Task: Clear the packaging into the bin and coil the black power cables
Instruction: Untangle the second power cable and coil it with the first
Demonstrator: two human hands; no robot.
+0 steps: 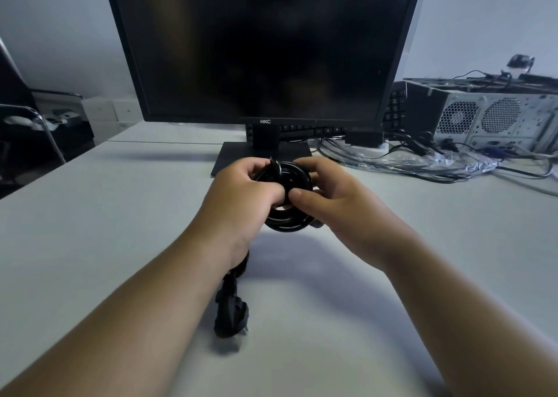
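A black power cable (287,218), wound into a small coil, is held between both hands above the white desk (90,215), just in front of the monitor's base. My left hand (241,197) grips the coil's left side with curled fingers. My right hand (329,197) holds the right side, thumb pressed on the front of the loops. The cable's loose end with its black plug (231,315) hangs below my left wrist down to the desk. Clear plastic packaging (422,162) lies crumpled at the right, among other cables.
A dark HKC monitor (262,46) stands right behind my hands. A keyboard (317,129) lies behind its base. A computer case (489,115) lies on the desk at the far right with tangled cables in front. A chair (33,124) stands at the left.
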